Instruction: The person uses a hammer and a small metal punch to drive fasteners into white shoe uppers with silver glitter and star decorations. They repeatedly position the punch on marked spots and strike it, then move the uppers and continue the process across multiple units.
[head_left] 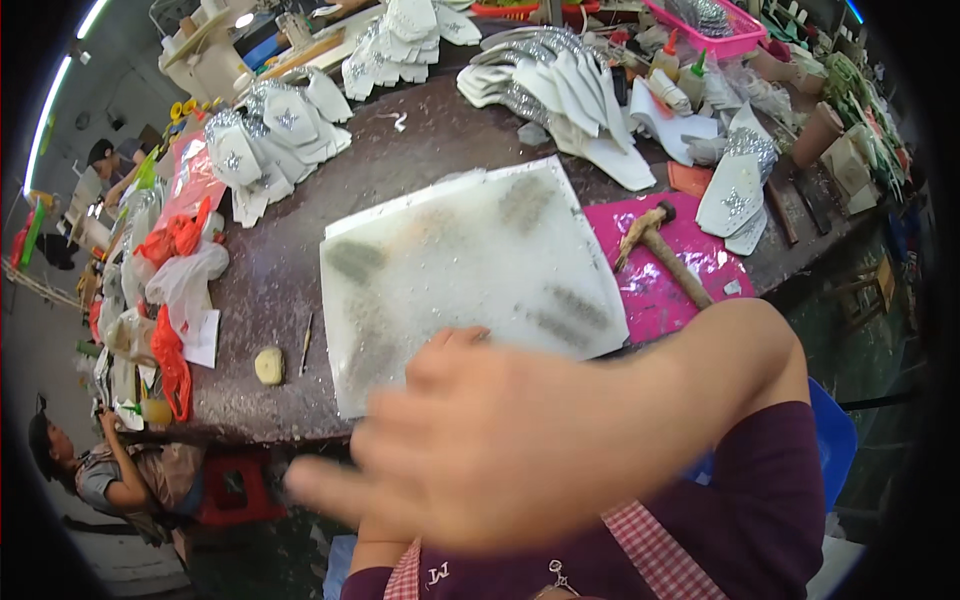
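My right hand [450, 440], smeared by motion, crosses in front of me above the table's near edge. One finger stretches out to the left and the others look partly bent; nothing shows in them. Behind it rises my left forearm [378, 548], and my left hand is mostly hidden there. A fingertip [470, 335] shows past the top of my right hand, possibly the left hand's. Beyond the hands lies a white board [450, 270] with grey smudges and silvery specks. A hammer [662, 255] with a wooden handle rests on a pink sheet [640, 300] to its right.
Stacks of white pieces with silver glitter [560, 95] line the table's far side. A yellowish round lump [269, 366] and a thin stick [306, 345] lie left of the board. Glue bottles [665, 60] stand far right. A seated person [140, 470] is at left.
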